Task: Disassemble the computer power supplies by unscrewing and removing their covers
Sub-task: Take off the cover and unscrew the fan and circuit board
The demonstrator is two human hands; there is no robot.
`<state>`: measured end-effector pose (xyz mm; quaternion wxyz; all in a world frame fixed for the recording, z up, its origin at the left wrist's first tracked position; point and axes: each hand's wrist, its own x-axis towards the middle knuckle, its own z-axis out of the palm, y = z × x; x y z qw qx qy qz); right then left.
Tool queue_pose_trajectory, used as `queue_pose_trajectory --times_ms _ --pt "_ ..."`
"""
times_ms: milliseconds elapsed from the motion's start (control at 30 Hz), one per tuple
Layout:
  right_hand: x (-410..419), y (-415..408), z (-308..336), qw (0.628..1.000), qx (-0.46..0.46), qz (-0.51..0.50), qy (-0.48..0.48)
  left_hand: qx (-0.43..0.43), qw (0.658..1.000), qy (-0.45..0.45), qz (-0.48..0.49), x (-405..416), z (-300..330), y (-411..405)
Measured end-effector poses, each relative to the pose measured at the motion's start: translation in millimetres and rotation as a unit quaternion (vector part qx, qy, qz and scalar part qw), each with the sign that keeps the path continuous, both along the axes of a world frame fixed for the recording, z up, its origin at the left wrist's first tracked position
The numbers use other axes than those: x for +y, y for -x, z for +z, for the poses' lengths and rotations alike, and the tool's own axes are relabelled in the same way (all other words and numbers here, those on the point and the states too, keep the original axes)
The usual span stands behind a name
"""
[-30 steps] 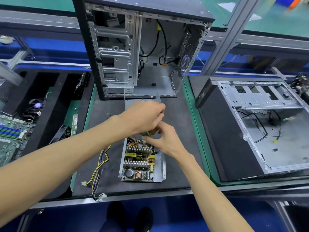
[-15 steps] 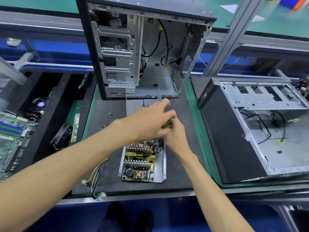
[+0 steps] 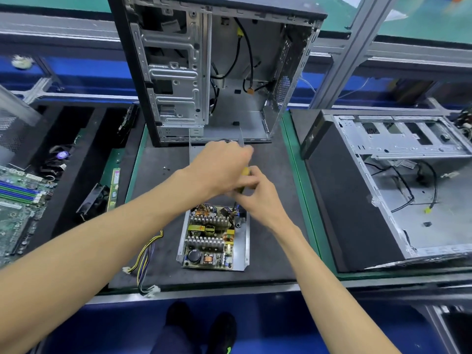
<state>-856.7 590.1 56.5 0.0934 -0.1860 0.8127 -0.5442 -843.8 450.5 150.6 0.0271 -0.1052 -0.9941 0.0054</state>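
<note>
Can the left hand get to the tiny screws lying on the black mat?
Probably yes. The little screws lie bare on the mat, just left of the left hand, with nothing between them. That hand is busy at the screwdriver, though.

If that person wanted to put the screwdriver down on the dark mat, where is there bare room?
Bare mat lies right of the opened power supply, up to the green edge strip. Another patch sits left of it, above the loose cable bundle, though small screws lie there. It is crowded around both hands and the upright case.
</note>
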Motion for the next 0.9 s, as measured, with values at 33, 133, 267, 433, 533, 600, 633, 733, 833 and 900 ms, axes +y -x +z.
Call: queue_pose_trajectory --times_ms 33,133,267,433,533,600,633,733,833,900 --pt "-1.4 -2.8 -1.2 1.0 0.003 -0.015 0.016 0.024 0.998 0.047 0.042 0.8 0.2 1.5" --pt "1.3 -3.3 -5.4 0.998 0.028 -0.028 0.049 0.024 0.998 -0.049 -0.007 -7.6 -2.7 -3.3" --pt "-3.8 -3.2 4.1 0.999 0.041 0.021 -0.014 -0.054 0.992 -0.059 -0.099 -9.6 -0.9 -4.4" --pt "-14.6 -8.5 -4.6 0.998 0.002 -0.043 -0.041 0.044 0.999 -0.002 0.016 -3.9 -8.3 -7.6" --pt "-9.7 -6.3 -4.8 0.996 -0.014 -0.087 -0.007 -0.025 0.995 -0.047 -0.081 -10.3 -10.1 -15.2" --pt "-13.4 -12.3 -2.8 0.997 -0.009 -0.069 -0.02 0.003 0.999 -0.019 -0.028 -11.0 -8.6 -7.3" --pt "-15.4 -16.2 -2.1 0.997 -0.004 -0.069 -0.036 0.018 1.0 0.008 0.001 -10.7 -6.3 -1.7" --pt "-12.3 -27.3 7.3 0.992 0.014 -0.121 -0.001 0.048 0.996 -0.059 0.042 -18.7 -2.5 5.0" --pt "2.7 -36.4 26.1 0.972 0.027 -0.198 0.124 0.087 0.971 -0.224 0.011 -38.3 -17.2 -9.7" --pt "10.4 -44.1 34.4 0.96 0.025 -0.221 0.169 0.029 0.96 -0.277 -0.011 -44.4 -39.6 -21.2"
